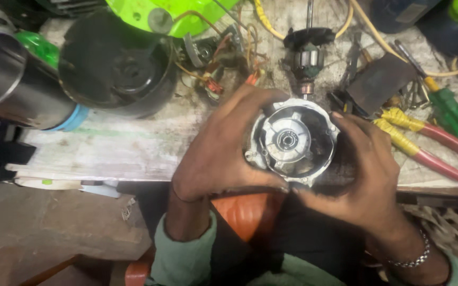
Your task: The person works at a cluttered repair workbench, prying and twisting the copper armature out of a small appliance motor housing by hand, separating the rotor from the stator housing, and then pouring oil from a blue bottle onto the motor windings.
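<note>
Both hands [292,159] cup round grimy silver motor housing [291,142].

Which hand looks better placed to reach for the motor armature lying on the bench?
Probably the right hand: it grips only the rim of the metal motor housing, and the armature lies just above. The left hand wraps more of it.

Workbench [133,148]: bare strip along the near edge, left of the left hand [218,153], open for passing. Far left corner blocked by black round housing [115,63] and steel cylinder [11,79]. Far edge, middle: wire tangle [218,58] and motor armature [307,55]. Right side crowded: pliers [430,148], green screwdriver [451,111], dark block [380,79], close beside the right hand [367,175].
</note>
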### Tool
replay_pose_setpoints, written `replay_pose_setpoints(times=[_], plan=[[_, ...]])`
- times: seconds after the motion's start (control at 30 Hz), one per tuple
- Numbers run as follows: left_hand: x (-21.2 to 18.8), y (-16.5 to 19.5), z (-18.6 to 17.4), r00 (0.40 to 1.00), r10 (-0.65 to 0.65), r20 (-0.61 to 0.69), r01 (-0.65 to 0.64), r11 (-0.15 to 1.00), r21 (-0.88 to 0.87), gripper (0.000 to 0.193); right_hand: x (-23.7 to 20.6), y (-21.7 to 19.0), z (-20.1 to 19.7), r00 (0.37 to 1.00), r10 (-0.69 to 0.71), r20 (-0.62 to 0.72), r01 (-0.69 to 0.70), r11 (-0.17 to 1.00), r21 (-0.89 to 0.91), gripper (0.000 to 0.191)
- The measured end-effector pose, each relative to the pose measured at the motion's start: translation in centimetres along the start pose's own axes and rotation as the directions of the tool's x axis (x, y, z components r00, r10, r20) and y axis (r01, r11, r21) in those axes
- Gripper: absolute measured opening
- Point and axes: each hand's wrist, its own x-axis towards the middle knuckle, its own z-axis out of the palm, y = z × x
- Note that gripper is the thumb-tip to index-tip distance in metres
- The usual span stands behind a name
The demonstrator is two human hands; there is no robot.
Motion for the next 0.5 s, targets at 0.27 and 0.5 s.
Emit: replay_pose_setpoints(times=[0.27,0.5], plan=[[-0.8,0.0,1.2,0.999,0.007,-0.049,-0.005,0.999,0.054,0.123,0.0,-0.2,-0.1,0.998,-0.067,-0.004,0.067,0.997,-0.034,0.098],[-0.9,-1.0,2.0,0.998,0.059,0.020,-0.061,0.991,0.117,0.137,0.1,-0.1,-0.1,0.997,-0.072,0.008,0.072,0.997,0.003,0.098]])
